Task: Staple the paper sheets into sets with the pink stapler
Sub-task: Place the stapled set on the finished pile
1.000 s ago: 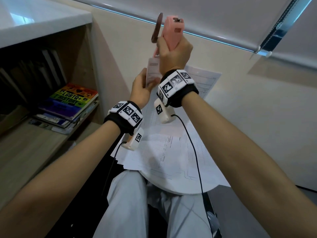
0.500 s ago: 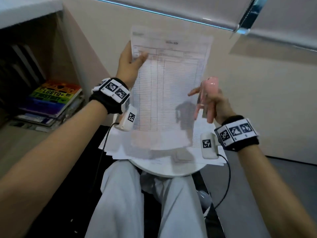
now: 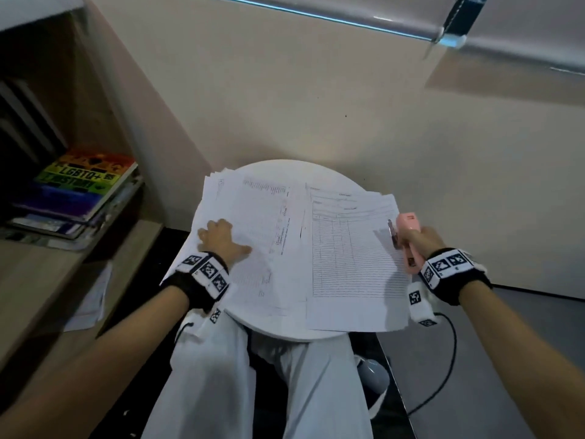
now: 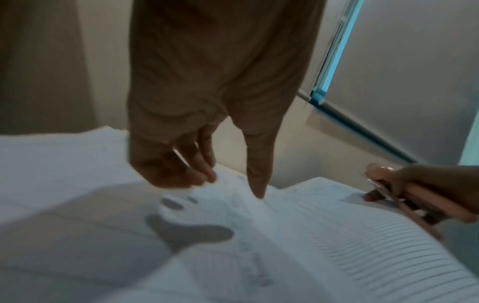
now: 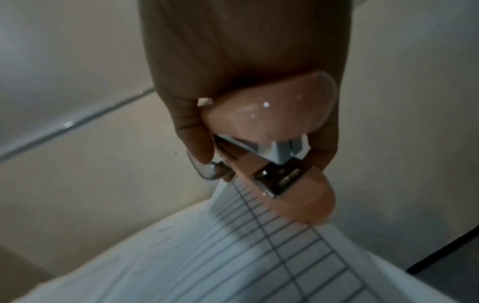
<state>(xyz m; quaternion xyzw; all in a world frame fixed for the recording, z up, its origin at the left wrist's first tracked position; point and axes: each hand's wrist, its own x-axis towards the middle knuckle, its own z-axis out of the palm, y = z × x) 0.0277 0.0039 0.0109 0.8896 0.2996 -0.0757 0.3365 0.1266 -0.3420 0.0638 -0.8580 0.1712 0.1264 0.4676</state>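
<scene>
A round white table [image 3: 319, 171] carries two lots of paper. My left hand [image 3: 221, 237] lies on the loose pile of sheets [image 3: 253, 217] at the left, its fingers [image 4: 207, 176] relaxed and the tips touching the top sheet. A ruled form tops the stack [image 3: 354, 248] at the right. My right hand [image 3: 414, 239] grips the pink stapler [image 3: 408, 226] over that stack's right edge. In the right wrist view the stapler [image 5: 272, 121] hangs just above the ruled sheet [image 5: 272, 256], its jaws slightly apart with no paper between them.
A wooden bookshelf [image 3: 41, 280] stands at the left, with a rainbow-covered book [image 3: 85, 182] on a stack and loose paper [image 3: 91, 299] lower down. A beige wall rises behind the table. My white-trousered legs [image 3: 221, 391] sit under it. A black cable [image 3: 446, 369] hangs at the right.
The set my left hand held up now lies on the right stack. My left hand dropped onto the left pile. My right hand lowered the stapler to the right edge.
</scene>
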